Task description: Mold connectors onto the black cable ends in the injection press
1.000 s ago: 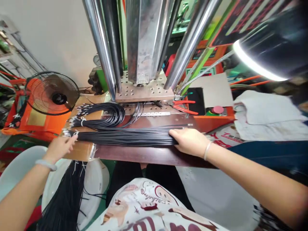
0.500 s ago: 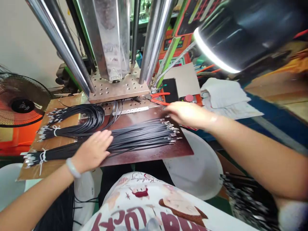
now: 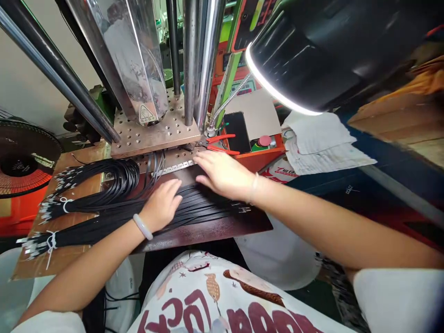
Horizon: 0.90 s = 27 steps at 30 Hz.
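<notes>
Thin black cables lie side by side across a dark red-brown board. My left hand is over them, its fingers stretched out and thumb apart, with nothing seen in it. Above their right part is my right hand, open, fingers pointing left. Its fingertips are near the right end of a pale slotted strip at the press's lower plate. The hand hides some cable ends. At the left, white ties bind cable bundles with light-coloured connectors.
A metal press plate with thick columns stands ahead. Red-handled pliers lie beside it, close to a phone-like black slab and a red button. A lit black lamp overhangs the right. A fan stands left.
My right hand has moved left, from the cables' right ends towards the slotted strip. My left hand has shifted slightly right over the cables. The whole view has shifted a little.
</notes>
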{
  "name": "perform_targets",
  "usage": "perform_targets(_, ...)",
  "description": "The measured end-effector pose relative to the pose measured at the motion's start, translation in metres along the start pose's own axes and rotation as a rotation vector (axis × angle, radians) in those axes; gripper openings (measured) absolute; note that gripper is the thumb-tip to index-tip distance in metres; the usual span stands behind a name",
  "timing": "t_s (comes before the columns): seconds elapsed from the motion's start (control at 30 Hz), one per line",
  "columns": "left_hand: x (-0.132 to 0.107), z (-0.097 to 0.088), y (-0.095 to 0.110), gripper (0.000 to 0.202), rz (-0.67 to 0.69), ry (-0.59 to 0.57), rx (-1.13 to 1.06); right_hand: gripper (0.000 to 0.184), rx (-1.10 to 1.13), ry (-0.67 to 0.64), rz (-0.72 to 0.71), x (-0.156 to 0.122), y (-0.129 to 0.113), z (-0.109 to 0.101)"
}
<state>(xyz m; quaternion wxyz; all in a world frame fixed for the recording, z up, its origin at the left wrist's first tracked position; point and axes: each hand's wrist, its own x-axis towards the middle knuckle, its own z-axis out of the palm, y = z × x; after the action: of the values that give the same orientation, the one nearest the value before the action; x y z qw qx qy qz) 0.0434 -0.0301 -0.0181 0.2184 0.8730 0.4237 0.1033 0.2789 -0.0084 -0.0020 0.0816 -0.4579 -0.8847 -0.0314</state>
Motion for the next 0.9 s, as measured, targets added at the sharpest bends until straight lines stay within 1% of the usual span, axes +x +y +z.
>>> perform_targets(0.03,0.004,-0.005,-0.003,0.038,-0.030,0.011,0.012,0.055,0.036,0.048,0.003,-0.020,-0.015,0.004)
perform_targets(0.07,0.007,-0.008,-0.006,0.033,-0.058,0.002,0.043,0.063,0.062,0.077,0.006,-0.040,-0.031,0.010)
perform_targets(0.1,0.011,-0.011,-0.008,0.028,-0.083,-0.025,0.074,0.067,0.085,0.096,0.013,-0.059,-0.045,0.018)
perform_targets(0.17,0.017,-0.015,-0.011,0.019,-0.126,-0.075,0.075,0.066,0.124,0.136,0.047,-0.089,-0.067,0.031)
perform_targets(0.23,0.023,-0.016,-0.013,0.016,-0.159,-0.092,0.008,0.058,0.169,0.193,0.060,-0.104,-0.076,0.040)
perform_targets(0.3,0.029,-0.020,-0.013,0.012,-0.173,-0.137,-0.039,0.048,0.218,0.261,0.057,-0.108,-0.076,0.042)
perform_targets(0.33,0.032,-0.023,-0.012,0.014,-0.173,-0.177,-0.039,0.044,0.240,0.298,0.061,-0.108,-0.075,0.041)
perform_targets(0.43,0.044,-0.039,-0.007,0.023,-0.182,-0.364,-0.061,0.035,0.286,0.385,0.080,-0.105,-0.070,0.039)
perform_targets(0.5,0.055,-0.050,-0.001,0.024,-0.176,-0.480,-0.203,0.033,0.293,0.404,0.085,-0.105,-0.070,0.039)
perform_targets(0.57,0.067,-0.054,0.004,0.027,-0.152,-0.551,-0.358,0.030,0.287,0.400,0.097,-0.105,-0.071,0.039)
perform_targets(0.63,0.079,-0.051,0.006,0.033,-0.159,-0.593,-0.402,0.029,0.280,0.401,0.113,-0.106,-0.072,0.040)
perform_targets(0.7,0.089,-0.042,0.005,0.036,-0.214,-0.622,-0.381,0.028,0.277,0.410,0.127,-0.106,-0.072,0.041)
perform_targets(0.73,0.093,-0.037,0.003,0.037,-0.239,-0.619,-0.388,0.028,0.278,0.416,0.130,-0.107,-0.072,0.041)
perform_targets(0.8,0.096,-0.031,0.000,0.037,-0.283,-0.589,-0.476,0.027,0.280,0.430,0.128,-0.107,-0.072,0.041)
perform_targets(0.9,0.093,-0.032,-0.001,0.029,-0.375,-0.548,-0.673,0.027,0.282,0.452,0.129,-0.107,-0.073,0.041)
